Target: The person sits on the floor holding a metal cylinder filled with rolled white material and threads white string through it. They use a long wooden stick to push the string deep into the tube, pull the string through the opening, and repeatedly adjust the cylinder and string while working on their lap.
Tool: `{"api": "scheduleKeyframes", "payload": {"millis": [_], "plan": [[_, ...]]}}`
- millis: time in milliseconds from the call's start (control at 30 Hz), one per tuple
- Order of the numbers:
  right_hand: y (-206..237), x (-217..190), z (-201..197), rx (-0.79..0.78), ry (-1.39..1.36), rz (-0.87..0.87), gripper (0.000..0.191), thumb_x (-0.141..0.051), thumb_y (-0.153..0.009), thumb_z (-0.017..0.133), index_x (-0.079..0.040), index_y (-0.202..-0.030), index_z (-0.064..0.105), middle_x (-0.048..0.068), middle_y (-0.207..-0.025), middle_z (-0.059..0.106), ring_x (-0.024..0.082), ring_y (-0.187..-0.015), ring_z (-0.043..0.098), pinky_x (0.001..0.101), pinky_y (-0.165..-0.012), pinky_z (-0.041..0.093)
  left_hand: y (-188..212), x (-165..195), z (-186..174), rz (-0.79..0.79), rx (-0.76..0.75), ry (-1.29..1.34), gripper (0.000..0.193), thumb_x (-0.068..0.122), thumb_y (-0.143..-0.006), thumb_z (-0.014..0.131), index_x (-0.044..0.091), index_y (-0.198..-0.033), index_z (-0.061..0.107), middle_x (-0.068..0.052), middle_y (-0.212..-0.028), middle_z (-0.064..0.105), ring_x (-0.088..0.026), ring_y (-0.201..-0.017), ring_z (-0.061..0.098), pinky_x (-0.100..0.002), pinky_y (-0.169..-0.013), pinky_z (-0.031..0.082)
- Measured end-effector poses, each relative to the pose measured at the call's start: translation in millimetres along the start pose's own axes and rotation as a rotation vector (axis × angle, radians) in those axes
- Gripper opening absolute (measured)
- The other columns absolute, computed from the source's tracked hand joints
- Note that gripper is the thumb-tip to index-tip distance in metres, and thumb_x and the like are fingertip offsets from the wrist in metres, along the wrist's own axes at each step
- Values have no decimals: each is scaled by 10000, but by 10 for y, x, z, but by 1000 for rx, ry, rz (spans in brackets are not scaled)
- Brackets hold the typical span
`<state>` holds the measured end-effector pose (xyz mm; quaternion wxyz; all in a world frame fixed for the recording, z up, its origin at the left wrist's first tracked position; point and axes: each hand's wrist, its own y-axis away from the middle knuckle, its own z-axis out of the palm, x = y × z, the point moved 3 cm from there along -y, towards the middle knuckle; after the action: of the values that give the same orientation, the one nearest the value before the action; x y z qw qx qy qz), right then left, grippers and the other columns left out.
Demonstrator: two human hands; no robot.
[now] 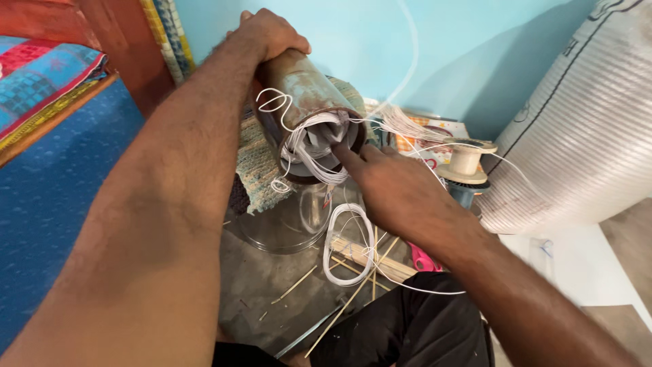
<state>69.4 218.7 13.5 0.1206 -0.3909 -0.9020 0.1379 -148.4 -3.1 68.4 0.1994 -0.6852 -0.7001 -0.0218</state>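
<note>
My left hand (266,35) grips the far end of a rusty brown metal cylinder (305,88) and holds it tilted, its open end facing me. White wire (299,146) is wound inside the open end, and loops of it spill over the rim. My right hand (394,187) reaches to that opening, with its index finger pushed in among the white strands. A loose coil of the same white wire (348,245) lies below on the grey floor.
A clear plastic jar (288,221) and a woven mat (255,160) sit under the cylinder. A wooden spool (466,162) with wire, a large white woven sack (584,129), thin sticks (353,292), a pink object (422,259) and a blue patterned bed (47,136) surround the spot.
</note>
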Motion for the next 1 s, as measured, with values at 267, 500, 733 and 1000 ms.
{"api": "scheduleKeyframes", "payload": {"millis": [267,500,733,1000], "plan": [[-418,91,298,-256,274,-16,162,-65,-813,622,-14,-933,717,172,-793,739,350,-726,746,500,-608,590,-80,26,52,269,-6,-239,508,630,-900,660,231,-1183,794,-116,-1244,730,-336,-1200,592,-561,-1088,361],[-431,83,333,-157,183,81,246,-64,-847,602,-30,-1078,680,183,-802,732,364,-729,738,506,-614,578,-73,60,6,335,-47,-285,453,580,-910,607,257,-1180,775,-86,-1258,702,-323,-1191,598,-592,-1008,349],[462,-714,-67,588,-259,94,447,-95,-868,642,-61,-1305,556,167,-877,709,317,-742,693,395,-591,551,-90,-244,-20,307,97,86,558,599,-840,688,201,-1222,768,-97,-1306,684,-311,-1241,591,-490,-1086,362],[-21,-609,928,226,-1912,400,591,-235,-929,735,-10,-1423,502,65,-747,667,120,-516,618,292,-434,496,109,-716,43,237,100,810,535,388,-802,780,94,-1247,731,-107,-1330,675,-235,-1185,660,-362,-983,564]]}}
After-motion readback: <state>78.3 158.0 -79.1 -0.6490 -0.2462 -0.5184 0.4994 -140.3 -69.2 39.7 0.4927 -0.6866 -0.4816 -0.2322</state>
